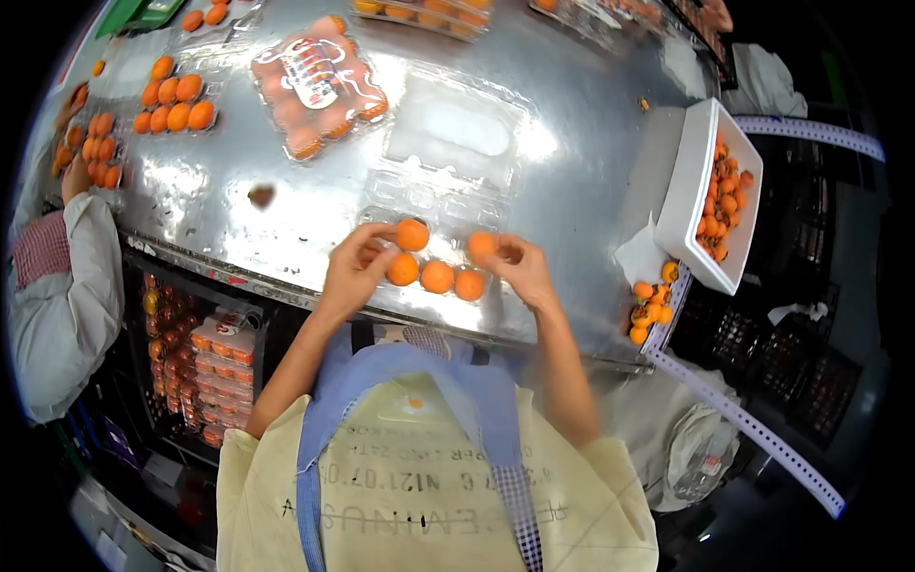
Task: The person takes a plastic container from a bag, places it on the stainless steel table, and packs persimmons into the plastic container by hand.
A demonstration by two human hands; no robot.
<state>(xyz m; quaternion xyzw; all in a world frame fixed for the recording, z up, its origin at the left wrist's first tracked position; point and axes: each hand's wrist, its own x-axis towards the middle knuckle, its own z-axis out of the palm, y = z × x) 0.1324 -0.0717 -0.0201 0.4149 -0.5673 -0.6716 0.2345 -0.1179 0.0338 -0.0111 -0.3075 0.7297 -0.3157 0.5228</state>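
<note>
An open clear plastic clamshell box (438,208) lies in front of me, its lid (456,124) folded away from me. Several orange persimmons (437,277) sit in its near half. My left hand (358,269) is at the box's left side, finger and thumb closed against the upper-left persimmon (413,234). On the right, my right hand (522,271) grips another persimmon (480,245) between its fingertips, over the box's right end. Whether that fruit rests in a cup I cannot tell.
A white foam box (682,181) of persimmons stands right, loose persimmons (652,310) beside it. A closed filled pack (319,86) lies upper left. Another person's sleeve (67,286) and hand (74,179) are at far left near filled trays (176,103). Stacked packs (224,367) sit below the table edge.
</note>
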